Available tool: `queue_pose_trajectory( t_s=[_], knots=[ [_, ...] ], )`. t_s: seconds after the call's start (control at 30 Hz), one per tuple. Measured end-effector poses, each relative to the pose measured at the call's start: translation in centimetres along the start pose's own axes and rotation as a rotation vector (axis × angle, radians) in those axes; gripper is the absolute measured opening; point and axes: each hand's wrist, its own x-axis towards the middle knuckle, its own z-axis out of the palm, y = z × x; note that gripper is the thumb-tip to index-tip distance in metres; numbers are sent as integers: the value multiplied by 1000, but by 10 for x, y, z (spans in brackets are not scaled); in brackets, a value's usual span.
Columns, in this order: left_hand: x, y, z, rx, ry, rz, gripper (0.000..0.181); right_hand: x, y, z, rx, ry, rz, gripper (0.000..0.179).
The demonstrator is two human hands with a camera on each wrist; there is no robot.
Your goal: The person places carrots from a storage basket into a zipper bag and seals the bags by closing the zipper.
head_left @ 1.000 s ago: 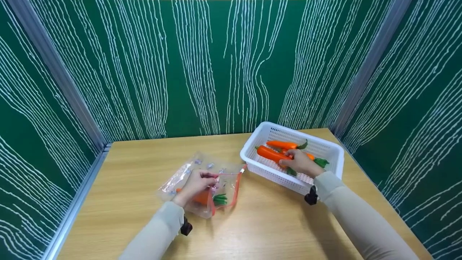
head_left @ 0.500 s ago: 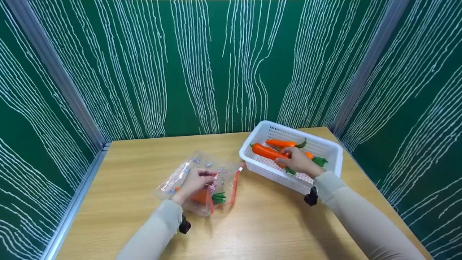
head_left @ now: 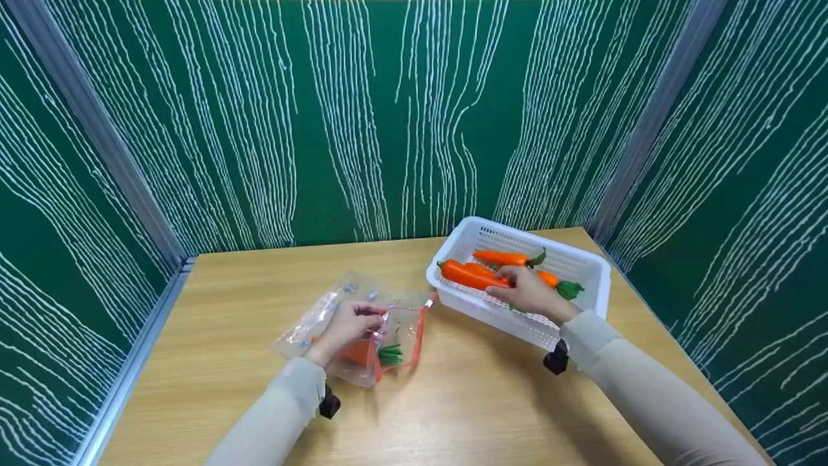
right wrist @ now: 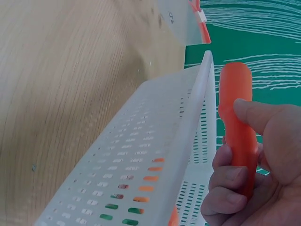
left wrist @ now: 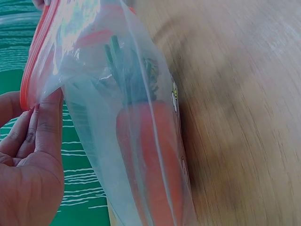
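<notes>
In the head view, my left hand (head_left: pixel 349 329) pinches the open rim of a clear zip bag (left wrist: pixel 84 113) with an orange-red zip edge. Inside that bag lies an orange carrot (left wrist: pixel 157 155) with green stalks. My right hand (head_left: pixel 533 294) is over the white basket, gripping another orange carrot (right wrist: pixel 239 122) between thumb and curled fingers. The right wrist view shows its blunt end sticking out past the thumb, above the basket's rim. Beneath and behind the right hand, more carrots with green leaves (head_left: pixel 570 289) lie in the basket, partly covered.
The white perforated basket (head_left: pixel 598 262) stands at the right rear of the wooden table (head_left: pixel 466 408). Its left corner is close to the bag's zip slider (head_left: pixel 429 302). Green walls with white wavy lines (head_left: pixel 388 129) enclose the table at the back and sides.
My right hand has shifted slightly left with the carrot, whose far end now reaches nearer the basket's left rim. The left hand keeps its hold on the bag, nearly still.
</notes>
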Motion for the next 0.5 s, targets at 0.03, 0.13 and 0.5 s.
queue_pose_trajectory(
  t_s=[0.03, 0.13, 0.5],
  knots=[
    [0, 0, 0, 1, 0, 3, 27, 0, -1, 0, -6, 3, -7, 32],
    [-1, 2, -1, 10, 6, 11, 27, -2, -4, 0, -23, 9, -27, 32],
    [0, 3, 0, 46, 37, 4, 29, -15, -16, 9, -34, -5, -16, 39]
  ],
)
